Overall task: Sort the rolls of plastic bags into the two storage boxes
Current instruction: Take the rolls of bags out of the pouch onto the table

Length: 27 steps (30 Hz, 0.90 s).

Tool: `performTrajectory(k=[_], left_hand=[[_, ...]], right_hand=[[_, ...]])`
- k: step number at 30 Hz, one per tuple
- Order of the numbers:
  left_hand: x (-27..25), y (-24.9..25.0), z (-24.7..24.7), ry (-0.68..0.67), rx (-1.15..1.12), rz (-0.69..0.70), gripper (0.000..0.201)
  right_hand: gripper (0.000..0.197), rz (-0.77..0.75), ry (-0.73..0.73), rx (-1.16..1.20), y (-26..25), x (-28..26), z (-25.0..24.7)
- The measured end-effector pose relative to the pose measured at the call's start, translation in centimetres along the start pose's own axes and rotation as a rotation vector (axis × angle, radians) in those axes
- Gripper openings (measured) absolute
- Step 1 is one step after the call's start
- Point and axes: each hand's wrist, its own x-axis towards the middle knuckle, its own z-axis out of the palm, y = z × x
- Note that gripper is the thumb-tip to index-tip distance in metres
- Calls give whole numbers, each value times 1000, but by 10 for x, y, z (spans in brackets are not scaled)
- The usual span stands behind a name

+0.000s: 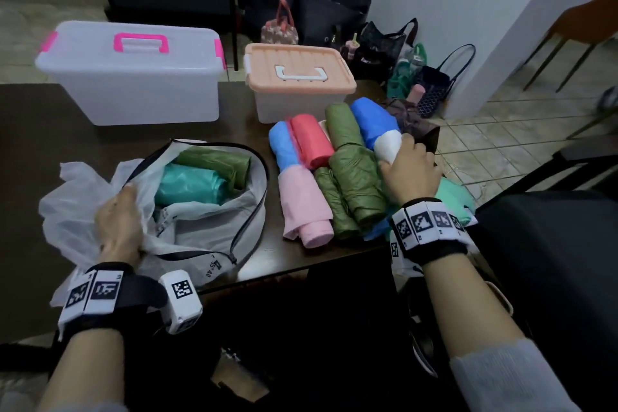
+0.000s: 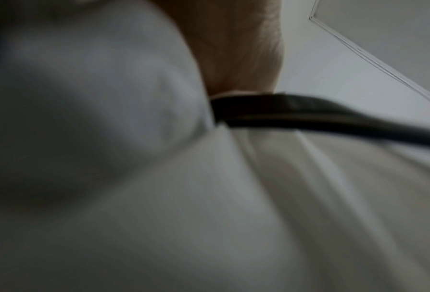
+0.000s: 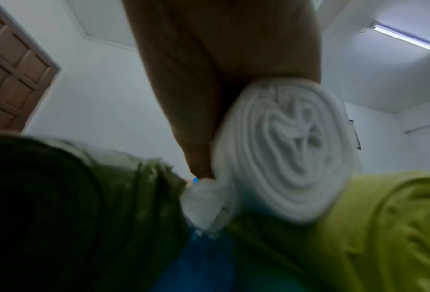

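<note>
Rolls (image 1: 337, 170) lie heaped at 3 o'clock; right hand (image 1: 409, 174) grips a white roll (image 1: 388, 144) to lift it — left hand (image 1: 118, 224) clutches the zipper bag (image 1: 207, 244) to steady it.

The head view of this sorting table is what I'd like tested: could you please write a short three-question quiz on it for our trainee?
1. True or false: the clear storage box with pink handle and the clear storage box with peach lid both have their lids on.
2. Which roll does the right hand grip? A) red roll B) white roll of plastic bags C) pink roll
3. Fill in: the left hand grips the thin white ____ at the mouth of the grey zip pouch, which holds a teal roll and a green roll.

Key: 1 true; 2 B; 3 plastic bag.
</note>
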Motion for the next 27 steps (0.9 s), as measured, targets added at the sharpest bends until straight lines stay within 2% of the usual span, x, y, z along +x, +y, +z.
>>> performTrajectory(k=[3, 7, 11, 15, 17, 18, 20, 21, 22, 25, 27], left_hand=[[0, 1, 0, 0, -11, -28, 30], [0, 1, 1, -5, -44, -44, 31], [4, -2, -1, -4, -34, -45, 30], [3, -2, -2, -5, -22, -22, 33], [2, 0, -1, -6, -14, -2, 34], [1, 0, -1, -5, -6, 5, 35], [1, 0, -2, -8, 24, 16, 33], [2, 0, -3, -6, 33, 22, 31], [3, -1, -3, -5, 35, 23, 30], [4, -2, -3, -3, 22, 18, 29], [5, -1, -3, -1, 33, 30, 31]], right_hand=[[69, 0, -58, 6, -7, -2, 6], [56, -51, -45, 71, -9, -5, 12], [56, -72, -243, 126, -5, -8, 21], [59, -79, -313, 65, -5, -9, 22], [59, -64, -295, 107, -14, -9, 16], [57, -84, -227, 123, -22, -10, 12], [48, -212, -5, 191, -44, -16, 4], [41, -301, 71, 266, -60, -21, 1], [35, -382, 81, 363, -78, -27, -1], [27, -619, -135, 565, -136, -51, -2], [28, -764, -294, 498, -173, -66, 8]])
